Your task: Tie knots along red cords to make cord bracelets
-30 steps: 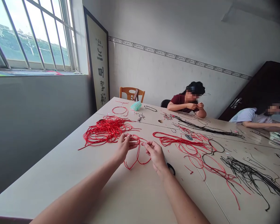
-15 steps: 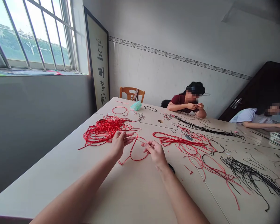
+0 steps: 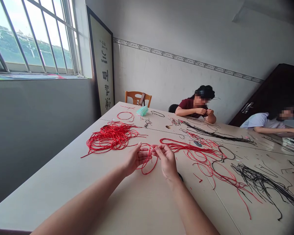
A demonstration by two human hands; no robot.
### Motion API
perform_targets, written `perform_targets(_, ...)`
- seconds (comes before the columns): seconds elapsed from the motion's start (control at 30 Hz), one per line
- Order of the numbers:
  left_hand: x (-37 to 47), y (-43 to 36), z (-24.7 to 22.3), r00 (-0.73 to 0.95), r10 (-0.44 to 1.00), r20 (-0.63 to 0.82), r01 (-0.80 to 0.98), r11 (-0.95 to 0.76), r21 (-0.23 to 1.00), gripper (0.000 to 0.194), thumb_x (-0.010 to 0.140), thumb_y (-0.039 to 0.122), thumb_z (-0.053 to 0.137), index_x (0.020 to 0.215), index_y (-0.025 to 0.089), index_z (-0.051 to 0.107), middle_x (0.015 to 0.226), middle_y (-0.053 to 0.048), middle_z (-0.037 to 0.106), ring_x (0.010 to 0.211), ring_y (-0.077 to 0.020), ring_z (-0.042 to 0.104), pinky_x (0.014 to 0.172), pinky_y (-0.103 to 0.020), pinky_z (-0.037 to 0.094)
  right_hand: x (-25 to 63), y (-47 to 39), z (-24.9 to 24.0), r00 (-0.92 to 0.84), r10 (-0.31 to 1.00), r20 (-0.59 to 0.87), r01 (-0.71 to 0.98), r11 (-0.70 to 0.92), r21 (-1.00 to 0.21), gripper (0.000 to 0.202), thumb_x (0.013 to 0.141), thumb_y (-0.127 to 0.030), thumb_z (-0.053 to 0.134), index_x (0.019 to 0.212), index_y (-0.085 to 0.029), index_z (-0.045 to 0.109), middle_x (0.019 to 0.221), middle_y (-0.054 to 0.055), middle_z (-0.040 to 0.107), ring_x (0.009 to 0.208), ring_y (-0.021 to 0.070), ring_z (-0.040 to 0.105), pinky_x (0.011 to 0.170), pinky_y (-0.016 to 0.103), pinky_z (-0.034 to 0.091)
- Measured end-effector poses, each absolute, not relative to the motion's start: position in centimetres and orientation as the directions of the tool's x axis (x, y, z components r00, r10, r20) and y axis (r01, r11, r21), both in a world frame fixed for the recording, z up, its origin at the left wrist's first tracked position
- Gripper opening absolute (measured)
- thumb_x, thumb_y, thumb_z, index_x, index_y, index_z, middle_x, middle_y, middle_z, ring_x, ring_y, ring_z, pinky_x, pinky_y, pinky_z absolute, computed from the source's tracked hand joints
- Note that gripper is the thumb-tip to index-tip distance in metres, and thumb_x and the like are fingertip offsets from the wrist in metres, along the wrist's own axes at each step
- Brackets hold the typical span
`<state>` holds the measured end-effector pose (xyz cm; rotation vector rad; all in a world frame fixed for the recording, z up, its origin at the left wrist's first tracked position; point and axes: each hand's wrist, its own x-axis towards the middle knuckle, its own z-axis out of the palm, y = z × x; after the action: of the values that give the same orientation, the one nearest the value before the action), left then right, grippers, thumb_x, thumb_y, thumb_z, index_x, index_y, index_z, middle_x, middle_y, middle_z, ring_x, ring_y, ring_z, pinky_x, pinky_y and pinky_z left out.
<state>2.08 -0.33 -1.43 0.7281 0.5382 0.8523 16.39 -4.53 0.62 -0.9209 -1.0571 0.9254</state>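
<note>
your right hand (image 3: pixel 166 156) has the red cord (image 3: pixel 146 174) pinched; your left hand (image 3: pixel 136 159) is against it, fingers mostly straight, can't tell if it's gripping; cord's looped between both, over the table (image 3: pixel 51 186)

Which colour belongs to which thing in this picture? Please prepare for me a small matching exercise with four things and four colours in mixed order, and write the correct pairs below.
Things
1. cord at the right hand
2. plastic bag
3. chair just behind the plastic bag
4. thick cord bundle toward the right edge of the picture

Colours
A. black
B. orange-brown
C. red, in loose loops
D. pale blue-green

Right pairs: 1-C, 2-D, 3-B, 4-A
</note>
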Motion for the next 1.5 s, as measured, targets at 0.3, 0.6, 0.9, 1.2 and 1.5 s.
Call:
perform_targets(0.3,2.1,-0.9,-1.3,0.537,0.837,-0.103,-0.363,0.34,0.868,0.025,0.069,0.035,0.069,0.085,0.016,0.065,0.085,-0.006,0.066,0.069,-0.0118,0.063,0.065,-0.022,0.05,16.4,-4.4,0.3,0.181,0.957,0.227,-0.256,0.269,-0.929,0.022,0.071,-0.033,0.068,0.076,-0.018,0.054,0.074,0.003,0.066,0.066,0.0134,0.062,0.063,0.027,0.051)
perform_targets(0.6,2.4,-0.2,-1.8,0.343,0.929,0.137,-0.116,-0.103,0.988,0.027,0.072,0.041,0.062,0.073,0.014,0.056,0.069,-0.003,0.062,0.067,-0.0136,0.058,0.063,-0.025,0.046,15.2,-4.7,0.0,0.145,0.964,0.225,-0.089,0.239,-0.967,0.027,0.071,-0.037,0.068,0.072,-0.016,0.051,0.066,0.002,0.065,0.054,0.0128,0.062,0.054,0.025,0.052)
perform_targets(0.9,2.9,-1.4,-0.6,0.268,0.843,0.467,0.121,-0.51,0.852,0.025,0.079,0.039,0.054,0.071,0.016,0.061,0.071,-0.002,0.062,0.068,-0.0132,0.054,0.069,-0.026,0.04,17.5,-4.1,1.0,0.249,0.959,0.138,-0.326,0.217,-0.92,0.024,0.066,-0.03,0.072,0.073,-0.015,0.054,0.065,0.0,0.064,0.055,0.0092,0.06,0.056,0.022,0.052)
perform_targets(1.2,2.2,-0.5,-0.5,0.381,0.885,0.267,-0.211,-0.198,0.957,0.029,0.077,0.04,0.059,0.075,0.012,0.065,0.073,-0.004,0.063,0.074,-0.0141,0.056,0.074,-0.026,0.042,17.3,-4.6,0.7,0.183,0.951,0.25,-0.163,0.28,-0.946,0.021,0.073,-0.032,0.065,0.085,-0.019,0.054,0.074,0.0,0.06,0.064,0.011,0.058,0.063,0.026,0.049)
perform_targets(1.5,2.3,-0.3,-1.2,0.386,0.882,0.269,-0.243,-0.184,0.952,0.023,0.075,0.036,0.062,0.076,0.014,0.064,0.074,-0.004,0.063,0.074,-0.0142,0.055,0.071,-0.025,0.042,16.8,-4.8,0.5,0.024,0.824,0.566,0.651,0.417,-0.634,0.009,0.082,-0.023,0.051,0.079,-0.019,0.058,0.078,0.004,0.056,0.069,0.0159,0.054,0.064,0.028,0.044)
